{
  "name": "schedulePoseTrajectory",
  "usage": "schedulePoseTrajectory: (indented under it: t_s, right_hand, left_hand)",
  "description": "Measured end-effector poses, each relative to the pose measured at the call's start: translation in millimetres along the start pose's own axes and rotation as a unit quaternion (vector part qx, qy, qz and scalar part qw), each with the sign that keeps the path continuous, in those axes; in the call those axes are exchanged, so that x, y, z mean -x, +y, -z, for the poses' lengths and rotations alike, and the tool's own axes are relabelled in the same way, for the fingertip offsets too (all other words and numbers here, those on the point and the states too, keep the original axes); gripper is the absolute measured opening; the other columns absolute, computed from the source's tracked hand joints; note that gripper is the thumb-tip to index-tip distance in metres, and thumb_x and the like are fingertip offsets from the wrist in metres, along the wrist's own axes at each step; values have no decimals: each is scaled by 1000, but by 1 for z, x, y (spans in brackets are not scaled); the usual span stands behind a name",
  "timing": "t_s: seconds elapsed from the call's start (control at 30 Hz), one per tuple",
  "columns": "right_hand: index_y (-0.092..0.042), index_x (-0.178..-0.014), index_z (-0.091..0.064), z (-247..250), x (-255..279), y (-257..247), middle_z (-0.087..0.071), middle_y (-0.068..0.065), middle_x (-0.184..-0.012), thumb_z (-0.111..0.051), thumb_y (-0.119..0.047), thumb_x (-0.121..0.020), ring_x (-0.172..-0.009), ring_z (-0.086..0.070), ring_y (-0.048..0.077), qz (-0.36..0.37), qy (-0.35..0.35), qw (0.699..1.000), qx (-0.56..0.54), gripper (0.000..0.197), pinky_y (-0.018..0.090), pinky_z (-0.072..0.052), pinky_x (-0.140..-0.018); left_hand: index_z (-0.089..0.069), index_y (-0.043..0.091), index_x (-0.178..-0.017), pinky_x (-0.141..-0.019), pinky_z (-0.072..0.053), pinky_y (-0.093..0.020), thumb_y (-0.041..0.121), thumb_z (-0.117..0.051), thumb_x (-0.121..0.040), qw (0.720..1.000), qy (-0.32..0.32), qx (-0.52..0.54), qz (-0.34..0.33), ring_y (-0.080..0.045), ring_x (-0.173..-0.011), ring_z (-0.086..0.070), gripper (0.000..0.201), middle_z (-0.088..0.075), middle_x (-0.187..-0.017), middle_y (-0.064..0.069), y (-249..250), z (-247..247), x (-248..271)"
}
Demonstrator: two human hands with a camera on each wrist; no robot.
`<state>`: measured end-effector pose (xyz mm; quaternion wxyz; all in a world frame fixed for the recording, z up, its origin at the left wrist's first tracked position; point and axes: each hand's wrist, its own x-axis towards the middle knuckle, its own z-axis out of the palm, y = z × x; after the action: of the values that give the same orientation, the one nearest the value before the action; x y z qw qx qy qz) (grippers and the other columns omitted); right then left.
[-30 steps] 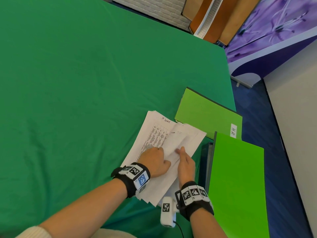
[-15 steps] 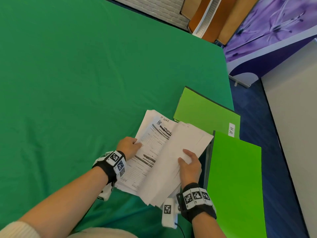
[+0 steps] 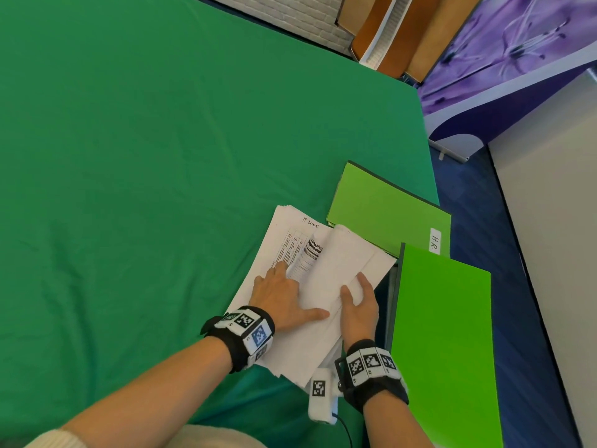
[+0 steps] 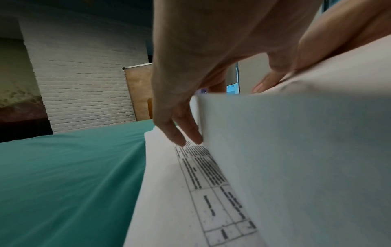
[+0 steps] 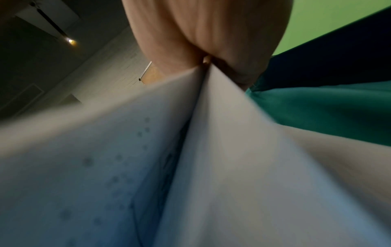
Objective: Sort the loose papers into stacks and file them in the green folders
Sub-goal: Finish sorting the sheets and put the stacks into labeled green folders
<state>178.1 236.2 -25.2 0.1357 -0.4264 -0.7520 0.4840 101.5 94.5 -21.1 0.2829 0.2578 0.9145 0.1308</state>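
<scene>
A stack of white papers [image 3: 284, 227] lies on the green table, its top page printed with a table and marked "IT LOGS". My left hand [image 3: 281, 289] rests flat on that page [image 4: 201, 183], fingers [image 4: 177, 137] straight, thumb against the raised sheets. My right hand [image 3: 358, 302] pinches a bundle of sheets [image 3: 339, 263] lifted off the stack's right side; they [image 5: 211, 150] run into its grip. A green folder [image 3: 381, 215] labelled "H.R." lies beyond the stack. A second green folder [image 3: 442, 334] lies to my right hand's right.
The green tablecloth [image 3: 161, 189] stretches wide to the left and far side. The table's right edge runs just past the folders, with blue floor [image 3: 484, 221] beyond. Wooden boards [image 3: 403, 33] lean at the back. A white tagged device [image 3: 319, 396] hangs by my right wrist.
My left hand moved from the stack's left edge back onto the printed page. The sheets in my right hand have come down lower and now cover more of the page.
</scene>
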Motion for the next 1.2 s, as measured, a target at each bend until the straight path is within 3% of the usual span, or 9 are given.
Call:
schedulePoseTrajectory:
  t_s: [0.27, 0.37, 0.47, 0.6, 0.7, 0.77, 0.9, 1.07, 1.2]
  right_hand:
    - [-20, -140, -47, 3, 2, -2, -55, 7, -133, -59, -11, -93, -105, -49, 14, -14, 17, 1000, 22, 49, 26, -39, -94]
    - [-20, -139, -48, 5, 2, -9, -61, 14, -125, -57, -11, -92, -107, -57, 28, 7, 35, 997, 75, 49, 33, -45, -94]
    - [-19, -142, -43, 6, 4, -21, -63, 22, -114, -54, -11, -93, -103, -58, 34, 18, 33, 988, 149, 51, 36, -46, -88]
    - [-23, -149, -26, 0, 8, -40, -63, 18, -100, -46, -11, -95, -82, -54, 28, 62, 2, 959, 278, 59, 34, -44, -73]
    - [-27, -153, -9, -15, 6, -48, -63, 14, -101, -45, -14, -97, -78, -54, 24, 96, -48, 948, 299, 68, 32, -44, -70]
    - [-30, -154, -5, -25, 8, -52, -66, 15, -106, -46, -23, -99, -88, -62, 29, 143, -100, 954, 245, 69, 34, -48, -76]
    - [-34, -154, -12, -30, 18, -57, -62, 12, -126, -41, -36, -102, -110, -61, 26, 166, -139, 969, 120, 59, 27, -42, -91]
    - [-22, -134, -53, 14, 15, -69, -70, 6, -112, -26, -61, -96, -99, -68, 22, -62, -142, 964, -215, 60, 35, -54, -86]
    - [-15, -113, -65, 69, 14, -53, -74, 2, -104, -48, -34, -100, -95, -70, 18, 3, -102, 982, -161, 28, 33, -57, -79]
  left_hand:
    - [-61, 12, -117, -93, -48, -34, 15, -50, -96, 983, 76, 163, 45, -22, -107, -56, 24, -55, -124, -4, -17, 9, -4]
    - [-70, 21, -106, -108, -40, -39, -10, -45, -88, 957, 105, 262, 71, -24, -127, -50, 43, -56, -137, -4, -43, 30, -9]
    - [-72, 23, -102, -96, -43, -28, -7, -47, -92, 939, 137, 308, 67, -24, -126, -52, 41, -52, -142, -7, -73, 73, -6]
    - [-73, 22, -102, -62, -46, -14, 1, -53, -94, 873, 251, 415, 58, -7, -74, -56, 30, -54, -139, -2, -107, 137, 11]
    - [-72, 22, -105, -57, -43, -4, 4, -56, -93, 826, 300, 477, 27, 3, -81, -51, 27, -57, -134, 5, -116, 163, 23]
    - [-72, 21, -105, -66, -46, -4, 3, -56, -92, 806, 310, 504, 5, 4, -88, -55, 27, -61, -129, 7, -113, 171, 29]
    - [-75, 25, -96, -97, -51, -41, 3, -58, -90, 780, 293, 553, -7, -17, -108, -64, 29, -68, -120, 2, -101, 170, 32]
    - [-74, 24, -98, -95, -44, -25, 3, -57, -92, 821, 238, 517, -42, -5, -114, -57, 28, -64, -125, 7, -65, 153, 26]
    - [-75, 30, -93, -106, -40, -38, 3, -57, -91, 864, 136, 475, -91, -12, -122, -53, 32, -63, -127, 7, -7, 119, 8]
